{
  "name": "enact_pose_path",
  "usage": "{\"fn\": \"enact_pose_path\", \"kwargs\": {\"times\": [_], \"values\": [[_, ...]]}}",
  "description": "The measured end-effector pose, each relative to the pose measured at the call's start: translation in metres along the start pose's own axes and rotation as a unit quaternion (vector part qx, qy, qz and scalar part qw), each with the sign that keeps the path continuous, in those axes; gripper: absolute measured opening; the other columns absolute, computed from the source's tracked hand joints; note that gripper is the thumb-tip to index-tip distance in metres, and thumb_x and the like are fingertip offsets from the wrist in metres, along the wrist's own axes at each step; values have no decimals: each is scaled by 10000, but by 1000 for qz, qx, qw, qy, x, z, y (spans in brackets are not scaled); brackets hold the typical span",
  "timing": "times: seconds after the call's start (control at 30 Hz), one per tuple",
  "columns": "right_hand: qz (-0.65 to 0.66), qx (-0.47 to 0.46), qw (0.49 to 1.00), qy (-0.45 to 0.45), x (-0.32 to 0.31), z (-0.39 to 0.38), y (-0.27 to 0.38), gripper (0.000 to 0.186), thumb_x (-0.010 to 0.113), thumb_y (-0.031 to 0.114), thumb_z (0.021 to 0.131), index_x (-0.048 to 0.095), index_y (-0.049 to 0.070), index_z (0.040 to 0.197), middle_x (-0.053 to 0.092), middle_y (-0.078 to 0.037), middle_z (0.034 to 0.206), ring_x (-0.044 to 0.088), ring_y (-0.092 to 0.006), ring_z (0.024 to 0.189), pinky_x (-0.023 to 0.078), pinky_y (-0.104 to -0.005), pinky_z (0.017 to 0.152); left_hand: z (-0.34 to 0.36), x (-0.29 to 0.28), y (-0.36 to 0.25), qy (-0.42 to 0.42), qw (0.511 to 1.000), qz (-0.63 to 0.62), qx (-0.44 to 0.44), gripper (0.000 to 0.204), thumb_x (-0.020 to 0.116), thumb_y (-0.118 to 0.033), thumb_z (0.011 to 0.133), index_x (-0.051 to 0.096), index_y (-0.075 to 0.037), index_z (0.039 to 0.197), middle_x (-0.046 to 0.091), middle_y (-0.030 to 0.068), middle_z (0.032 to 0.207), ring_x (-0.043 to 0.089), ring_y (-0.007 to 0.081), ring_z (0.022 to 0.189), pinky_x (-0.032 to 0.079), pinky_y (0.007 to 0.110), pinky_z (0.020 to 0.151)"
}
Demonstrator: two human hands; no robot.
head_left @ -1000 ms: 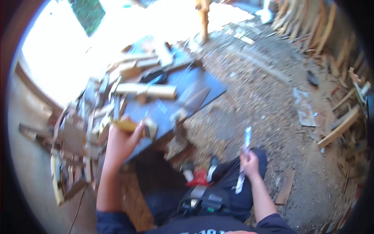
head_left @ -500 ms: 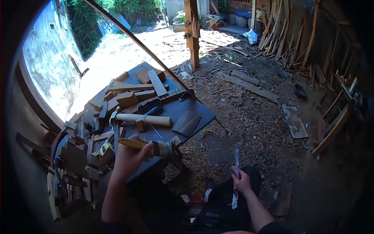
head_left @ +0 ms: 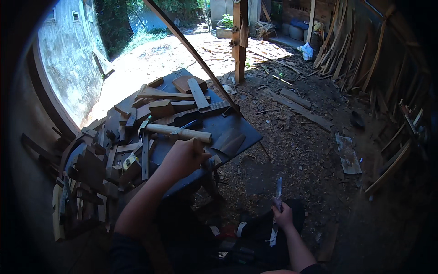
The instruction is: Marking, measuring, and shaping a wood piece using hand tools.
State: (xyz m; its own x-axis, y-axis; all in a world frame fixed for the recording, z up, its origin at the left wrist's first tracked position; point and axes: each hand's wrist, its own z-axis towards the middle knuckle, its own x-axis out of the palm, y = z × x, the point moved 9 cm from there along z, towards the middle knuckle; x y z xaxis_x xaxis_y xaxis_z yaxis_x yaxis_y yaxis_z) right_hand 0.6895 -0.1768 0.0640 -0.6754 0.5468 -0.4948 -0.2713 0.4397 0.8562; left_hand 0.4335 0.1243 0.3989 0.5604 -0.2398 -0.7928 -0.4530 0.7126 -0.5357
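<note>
My left hand (head_left: 182, 160) is closed around a paintbrush and raised over the near right part of the dark table (head_left: 250, 136). Only the end of the brush's wooden handle (head_left: 197, 145) shows now; the hand hides the rest. Just beyond lies a hammer (head_left: 187, 132) with a thick pale wooden handle. A thin blue-tipped tool (head_left: 185, 126) rests across that handle. Over my right thigh, my right hand (head_left: 284, 216) grips a narrow tool (head_left: 279, 185) with a pale flat upper end. Its lower end looks wrapped in whitish material; its exact kind cannot be made out.
Wood blocks (head_left: 161, 108), a dark curved sheet (head_left: 229, 142) and a yellow tape measure (head_left: 129, 161) lie on the table. Stacked wooden pieces (head_left: 86, 173) crowd my left. A slanting pole (head_left: 191, 52) crosses beyond the table. Boards (head_left: 301, 109) and shavings cover the ground.
My left hand has moved right and slightly up with the paintbrush, turning so the brush is mostly hidden. My right hand keeps its hold almost unmoved. The whole view has shifted slightly.
</note>
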Motion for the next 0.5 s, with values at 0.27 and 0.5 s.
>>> {"fn": "enact_pose_path", "kwargs": {"times": [0.27,0.5], "values": [[-19,-25,999,-14,-9,3,13,252,692,191,928,685,6,1098,706,-57,835,650,-121,781,499,-306,700,29,4,-17,-21,999,-26,23,304,747,-294,885,691,-1,829,687,178,713,701,354,704,533,429,628],[40,-27,999,-13,-7,0,27,244,681,198,941,665,-15,1058,666,-46,798,597,-116,743,474,-298,677,31,25,-47,20,994,-6,109,336,755,-328,884,715,-7,794,694,161,703,708,322,676,534,395,600]]}}
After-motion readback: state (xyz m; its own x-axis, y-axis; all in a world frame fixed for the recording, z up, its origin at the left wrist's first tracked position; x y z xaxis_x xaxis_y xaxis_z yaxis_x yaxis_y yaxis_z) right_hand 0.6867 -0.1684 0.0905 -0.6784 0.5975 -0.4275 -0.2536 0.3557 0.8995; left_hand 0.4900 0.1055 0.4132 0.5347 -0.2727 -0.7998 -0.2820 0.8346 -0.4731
